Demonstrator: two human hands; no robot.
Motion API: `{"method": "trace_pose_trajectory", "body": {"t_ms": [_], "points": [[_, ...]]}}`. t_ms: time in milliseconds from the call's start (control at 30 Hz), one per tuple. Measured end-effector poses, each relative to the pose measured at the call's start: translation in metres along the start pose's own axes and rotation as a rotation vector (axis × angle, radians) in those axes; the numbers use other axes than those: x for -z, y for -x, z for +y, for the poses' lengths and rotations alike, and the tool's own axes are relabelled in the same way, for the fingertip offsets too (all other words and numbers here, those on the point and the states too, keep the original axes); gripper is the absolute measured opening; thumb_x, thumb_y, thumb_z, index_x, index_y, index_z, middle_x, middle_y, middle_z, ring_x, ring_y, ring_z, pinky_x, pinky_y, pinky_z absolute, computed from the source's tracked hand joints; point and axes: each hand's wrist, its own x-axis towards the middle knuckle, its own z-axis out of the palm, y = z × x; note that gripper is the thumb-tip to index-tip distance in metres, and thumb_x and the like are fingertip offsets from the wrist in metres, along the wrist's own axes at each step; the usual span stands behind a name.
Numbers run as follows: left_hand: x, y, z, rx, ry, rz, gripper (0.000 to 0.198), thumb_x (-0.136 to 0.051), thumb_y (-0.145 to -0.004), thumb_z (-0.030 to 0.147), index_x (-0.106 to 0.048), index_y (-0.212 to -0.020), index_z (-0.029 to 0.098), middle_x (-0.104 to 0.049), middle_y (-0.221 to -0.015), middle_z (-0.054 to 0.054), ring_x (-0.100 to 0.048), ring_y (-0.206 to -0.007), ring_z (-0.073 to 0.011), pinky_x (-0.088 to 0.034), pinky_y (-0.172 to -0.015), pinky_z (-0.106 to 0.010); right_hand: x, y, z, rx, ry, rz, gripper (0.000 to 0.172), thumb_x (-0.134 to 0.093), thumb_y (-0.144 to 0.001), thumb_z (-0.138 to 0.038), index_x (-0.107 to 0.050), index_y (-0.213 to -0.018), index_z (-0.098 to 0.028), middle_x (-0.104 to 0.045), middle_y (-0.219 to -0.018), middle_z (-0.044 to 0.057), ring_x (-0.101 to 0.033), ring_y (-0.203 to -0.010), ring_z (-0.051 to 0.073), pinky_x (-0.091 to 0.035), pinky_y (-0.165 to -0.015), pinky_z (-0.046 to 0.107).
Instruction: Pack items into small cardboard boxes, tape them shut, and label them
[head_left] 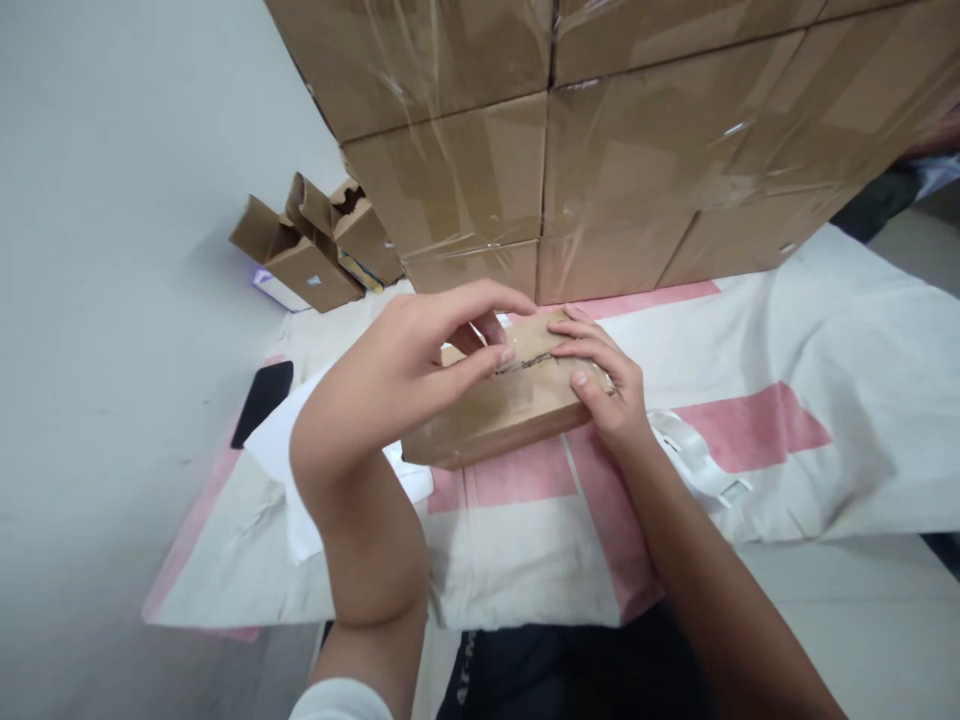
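A small cardboard box (487,425) lies on the cloth in front of me, with clear tape (519,395) over its top and a dark, ragged line along the seam. My left hand (442,345) is bent over the top, thumb and fingers drawn together in a pinch on a bit of the tape near the seam; its index finger reaches further out. The box's right end is gripped by my right hand (604,375), fingers on the top and thumb at the near edge.
Stacked large taped cartons (622,170) rise behind the box. Open small boxes (311,265) stand by the wall at left. A black phone (262,402), white paper (289,470) and a white tape dispenser (697,460) lie on the pink-and-white cloth (525,560).
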Motion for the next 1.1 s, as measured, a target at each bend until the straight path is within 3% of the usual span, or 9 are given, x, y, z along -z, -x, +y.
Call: {"method": "trace_pose_trajectory", "body": {"t_ms": [167,433,700,1100], "points": [[-0.006,-0.006,0.0,-0.056,0.008,-0.043,0.028,-0.055,-0.097,0.035,-0.064,-0.122,0.027,-0.073,-0.1,0.0,-0.07,-0.089,-0.0152,-0.056,-0.081,-0.026,0.0,0.0,0.0,0.002,0.006,-0.011,0.022,-0.06,-0.093,-0.039,-0.072,-0.108,-0.028,-0.067,-0.131,0.004,-0.046,-0.143,0.03,-0.031,-0.123,0.06],[-0.009,-0.011,0.002,0.01,-0.068,-0.111,0.034,-0.053,-0.094,0.036,-0.061,-0.126,0.029,-0.073,-0.102,-0.001,-0.069,-0.095,-0.0187,-0.054,-0.086,-0.029,0.003,-0.001,-0.002,-0.018,0.031,-0.038,0.023,-0.061,-0.092,-0.043,-0.071,-0.106,-0.028,-0.067,-0.131,0.004,-0.044,-0.145,0.031,-0.031,-0.122,0.061],[-0.013,-0.006,0.013,0.154,-0.233,-0.18,0.038,-0.055,-0.09,0.032,-0.059,-0.128,0.034,-0.073,-0.097,0.002,-0.067,-0.084,-0.0196,-0.047,-0.069,-0.028,0.003,-0.001,-0.002,-0.039,0.042,-0.041,0.025,-0.061,-0.092,-0.047,-0.071,-0.104,-0.028,-0.067,-0.13,0.005,-0.043,-0.145,0.031,-0.032,-0.122,0.061],[-0.022,-0.01,0.002,0.169,-0.321,-0.162,0.033,-0.056,-0.087,0.033,-0.06,-0.119,0.032,-0.071,-0.092,0.0,-0.065,-0.08,-0.0221,-0.045,-0.069,-0.031,0.002,-0.002,-0.001,-0.023,0.042,-0.046,0.026,-0.059,-0.093,-0.048,-0.071,-0.105,-0.028,-0.067,-0.129,0.004,-0.044,-0.144,0.031,-0.031,-0.123,0.061]]}}
